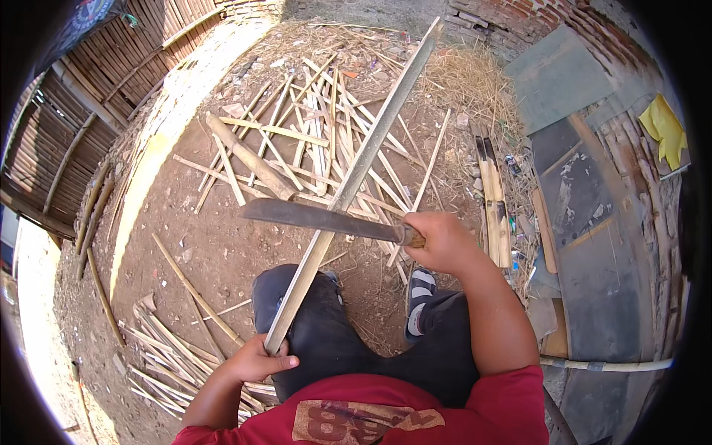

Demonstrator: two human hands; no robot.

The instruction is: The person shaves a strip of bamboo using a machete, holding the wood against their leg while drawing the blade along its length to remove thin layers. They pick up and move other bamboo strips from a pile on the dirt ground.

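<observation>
Bamboo strip point(365, 158) slants mid-scene, uncut along its visible length, near end clasped by the left hand point(256, 362); the right hand point(443, 241) closes round a knife point(322, 218). Split sticks point(297, 136) lie beyond; a thick pole point(252, 158) looks unsplit.

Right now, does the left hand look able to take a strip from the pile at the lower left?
Probably not: the left hand is closed around the near end of the long split bamboo. Only that grip seems in the way; the pile lies on the ground to its left.
</observation>
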